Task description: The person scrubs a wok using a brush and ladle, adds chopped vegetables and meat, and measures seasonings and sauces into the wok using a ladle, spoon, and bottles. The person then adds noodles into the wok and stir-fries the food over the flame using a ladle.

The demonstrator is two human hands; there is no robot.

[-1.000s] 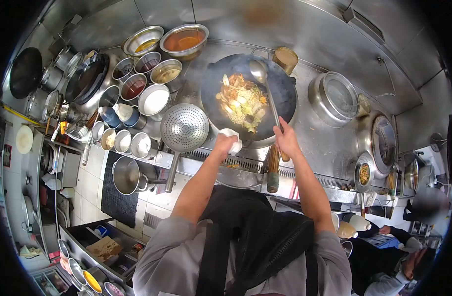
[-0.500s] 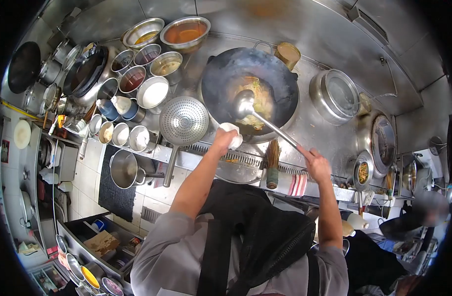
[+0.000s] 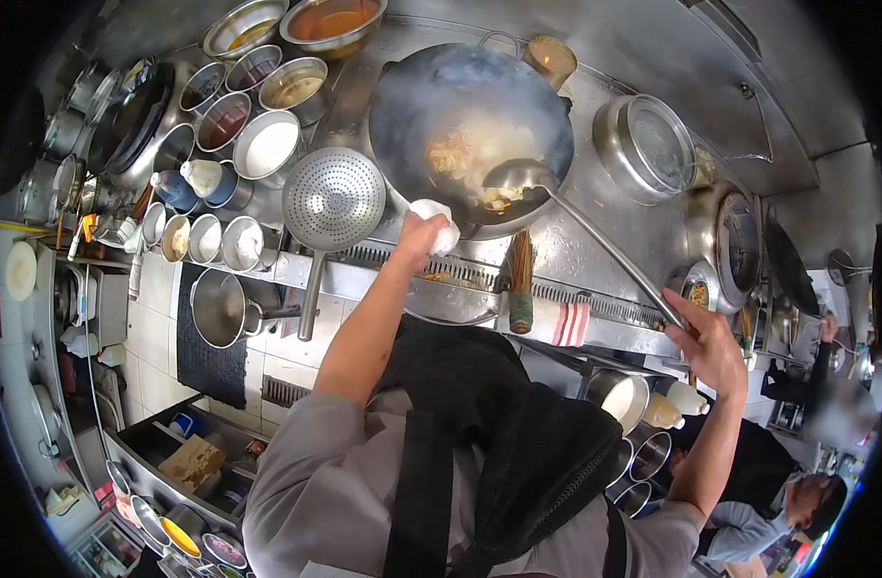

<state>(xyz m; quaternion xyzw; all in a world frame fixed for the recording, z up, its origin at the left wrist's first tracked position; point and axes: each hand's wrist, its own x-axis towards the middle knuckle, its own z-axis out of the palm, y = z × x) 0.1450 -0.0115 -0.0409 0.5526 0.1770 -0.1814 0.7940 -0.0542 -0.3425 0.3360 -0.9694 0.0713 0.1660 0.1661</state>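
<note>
My left hand [image 3: 421,245] is closed around a folded white cloth [image 3: 442,227] at the near edge of the wok [image 3: 402,116]. The wok's handle, if it lies under the cloth, is hidden. In my right hand [image 3: 710,347] is the end of a long-handled ladle [image 3: 614,250], its index finger stretched along the shaft. The ladle's bowl is tilted inside the wok at its near right side, beside pale pieces of food [image 3: 503,196]. More food [image 3: 460,154] lies in the middle of the wok, partly veiled by steam.
A perforated strainer [image 3: 334,199] rests left of the wok. Beyond it stand several metal seasoning pots [image 3: 266,144]. A bamboo brush [image 3: 521,284] and a striped cloth [image 3: 570,324] lie along the near edge. To the right are a lidded pot [image 3: 643,149] and other people [image 3: 783,501].
My right hand has pulled back to the right and nearer me. The ladle's bowl has moved from mid-wok to its near right side. The food has spread, and steam has thickened.
</note>
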